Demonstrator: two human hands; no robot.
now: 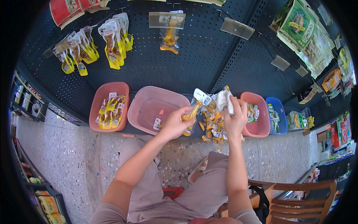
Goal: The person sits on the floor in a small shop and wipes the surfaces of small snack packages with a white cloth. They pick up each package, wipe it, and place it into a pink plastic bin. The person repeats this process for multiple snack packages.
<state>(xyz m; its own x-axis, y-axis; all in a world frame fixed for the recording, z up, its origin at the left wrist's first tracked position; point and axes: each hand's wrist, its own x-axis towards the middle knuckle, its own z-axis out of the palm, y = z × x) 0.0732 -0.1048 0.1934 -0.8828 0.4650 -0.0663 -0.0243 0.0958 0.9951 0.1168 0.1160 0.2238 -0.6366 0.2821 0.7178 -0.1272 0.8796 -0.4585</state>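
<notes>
My left hand (179,123) holds a clear snack packet with a white top and a yellow-brown drumstick-shaped piece (193,112) inside. In my right hand (236,113) is a bunched white cloth (224,101), close to the packet but apart from it. Between and below the hands lies a heap of similar packets (214,126) with orange ends, on the low shelf. Left of the heap stands a pale pink plastic tub (145,96) with a small white-topped packet (157,123) in it, partly hidden behind my left hand.
A pink tub (95,112) of yellow-edged packets stands at the left; another pink tub (260,128) and a blue tub (283,123) are to the right. Packets (113,42) hang on the dark pegboard (195,64) behind. A wooden chair (302,203) is at the lower right.
</notes>
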